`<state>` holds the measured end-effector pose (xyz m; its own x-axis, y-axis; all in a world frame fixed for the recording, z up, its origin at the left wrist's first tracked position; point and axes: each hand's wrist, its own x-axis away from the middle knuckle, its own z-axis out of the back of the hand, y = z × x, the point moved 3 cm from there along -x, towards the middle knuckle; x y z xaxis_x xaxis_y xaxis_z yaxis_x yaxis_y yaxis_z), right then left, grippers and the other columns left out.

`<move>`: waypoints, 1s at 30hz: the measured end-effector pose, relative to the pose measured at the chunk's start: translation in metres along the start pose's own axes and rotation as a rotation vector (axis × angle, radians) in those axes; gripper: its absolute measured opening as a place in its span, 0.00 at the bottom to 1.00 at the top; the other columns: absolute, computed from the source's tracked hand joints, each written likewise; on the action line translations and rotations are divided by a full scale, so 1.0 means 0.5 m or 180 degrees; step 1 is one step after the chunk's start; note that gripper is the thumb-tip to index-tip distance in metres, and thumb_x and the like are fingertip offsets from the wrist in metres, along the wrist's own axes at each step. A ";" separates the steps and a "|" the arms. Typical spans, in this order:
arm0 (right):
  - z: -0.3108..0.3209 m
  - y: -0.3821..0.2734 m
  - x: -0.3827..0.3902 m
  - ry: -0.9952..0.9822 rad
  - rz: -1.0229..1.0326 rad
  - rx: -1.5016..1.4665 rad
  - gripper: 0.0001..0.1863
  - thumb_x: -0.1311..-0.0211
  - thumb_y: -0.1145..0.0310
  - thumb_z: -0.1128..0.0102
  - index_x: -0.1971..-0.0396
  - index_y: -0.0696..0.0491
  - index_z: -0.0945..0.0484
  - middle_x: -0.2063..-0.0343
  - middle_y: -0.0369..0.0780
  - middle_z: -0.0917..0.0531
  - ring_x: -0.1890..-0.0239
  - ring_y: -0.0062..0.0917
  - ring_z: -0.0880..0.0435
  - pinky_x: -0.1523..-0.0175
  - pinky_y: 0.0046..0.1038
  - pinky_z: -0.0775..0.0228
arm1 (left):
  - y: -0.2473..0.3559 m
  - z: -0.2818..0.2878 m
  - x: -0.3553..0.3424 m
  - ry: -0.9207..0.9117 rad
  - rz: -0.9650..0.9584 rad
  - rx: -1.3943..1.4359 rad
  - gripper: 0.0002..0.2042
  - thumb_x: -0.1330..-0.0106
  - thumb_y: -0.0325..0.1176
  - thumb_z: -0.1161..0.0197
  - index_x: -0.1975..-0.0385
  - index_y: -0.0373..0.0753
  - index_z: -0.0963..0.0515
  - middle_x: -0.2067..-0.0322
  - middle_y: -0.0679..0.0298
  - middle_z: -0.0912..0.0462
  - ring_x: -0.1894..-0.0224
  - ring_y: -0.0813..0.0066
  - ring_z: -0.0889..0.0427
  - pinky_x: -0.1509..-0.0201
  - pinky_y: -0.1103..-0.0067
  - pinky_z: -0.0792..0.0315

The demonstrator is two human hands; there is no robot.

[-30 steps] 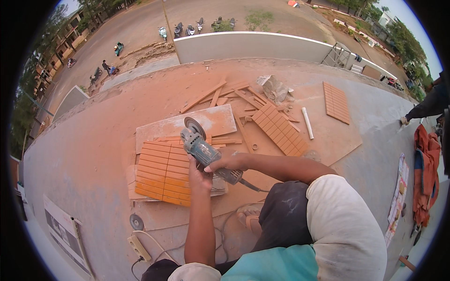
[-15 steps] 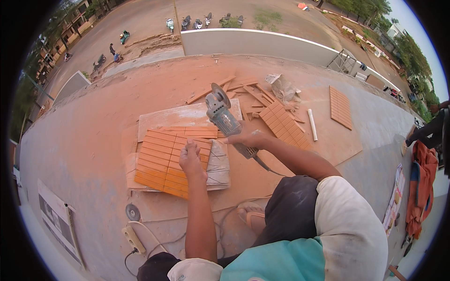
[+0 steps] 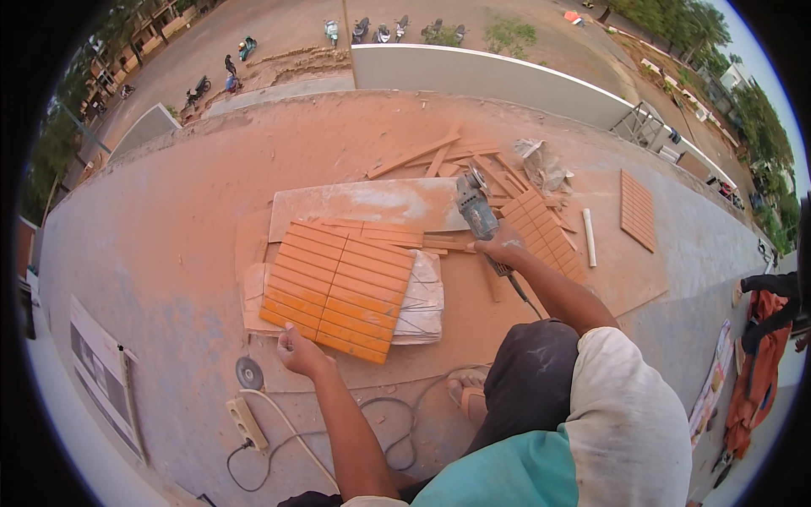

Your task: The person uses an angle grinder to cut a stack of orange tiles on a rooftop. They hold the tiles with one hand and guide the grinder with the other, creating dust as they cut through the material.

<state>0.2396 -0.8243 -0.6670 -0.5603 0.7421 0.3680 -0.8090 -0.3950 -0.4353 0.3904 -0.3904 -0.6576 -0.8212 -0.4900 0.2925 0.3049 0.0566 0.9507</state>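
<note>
Two hands are at work over a dusty, reddish concrete floor (image 3: 169, 228). The left hand (image 3: 300, 351) is curled at the near corner of an orange ribbed tile sheet (image 3: 338, 287), its fingers touching or just under the sheet's edge (how firmly it grips cannot be told). The right hand (image 3: 500, 251) is closed around the handle of an angle grinder (image 3: 475, 207), which lies beyond and to the right of the sheet, disc end pointing away from the person, its cord (image 3: 517, 287) trailing back under the right forearm.

The tile sheet lies between the hands, nearer the left one, resting on a pale sack (image 3: 420, 300) and a flat board (image 3: 372, 203) that reaches out past it toward the grinder. Just right of the right hand lies a second tile sheet (image 3: 541, 228), tilted, with a white tube (image 3: 589, 237) beside it; a third sheet (image 3: 638, 209) lies well apart, farther right. Beyond the grinder there is a scatter of offcuts (image 3: 439, 156) and a crumpled bag (image 3: 545, 165).

Near the left forearm, on its outer side, lie a loose cutting disc (image 3: 249, 373) and a power strip (image 3: 246, 422) with a cable looping toward the person's sandalled foot (image 3: 466, 393). Far right lies an orange garment (image 3: 756, 372).
</note>
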 end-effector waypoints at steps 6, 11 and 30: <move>-0.015 0.003 0.001 0.0087 -0.0033 0.0412 0.47 0.61 0.41 0.25 0.48 0.62 0.30 0.54 0.54 0.19 0.49 0.44 0.19 0.44 0.37 0.29 | -0.067 0.012 0.000 0.0187 0.0332 0.0010 0.21 0.31 0.40 0.39 0.52 0.25 0.30 0.56 0.53 0.23 0.55 0.66 0.24 0.49 0.71 0.28; -0.033 -0.012 0.013 0.0072 -0.0011 0.0527 0.45 0.57 0.44 0.26 0.46 0.60 0.32 0.52 0.54 0.20 0.47 0.44 0.20 0.43 0.38 0.30 | -0.071 0.009 0.013 -0.0078 0.0557 0.0250 0.19 0.30 0.41 0.40 0.59 0.27 0.29 0.60 0.55 0.22 0.61 0.68 0.23 0.56 0.72 0.27; -0.104 0.001 0.040 0.0620 0.0455 0.0875 0.41 0.53 0.48 0.27 0.45 0.54 0.36 0.53 0.51 0.25 0.50 0.44 0.22 0.47 0.42 0.29 | -0.093 0.011 -0.004 0.0092 0.0705 -0.0091 0.23 0.33 0.43 0.38 0.54 0.25 0.30 0.59 0.55 0.24 0.59 0.68 0.25 0.56 0.73 0.28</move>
<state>0.2371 -0.7813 -0.7025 -0.6482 0.7476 0.1444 -0.7573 -0.6133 -0.2243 0.3753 -0.3872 -0.7020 -0.7185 -0.4932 0.4904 0.4902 0.1410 0.8601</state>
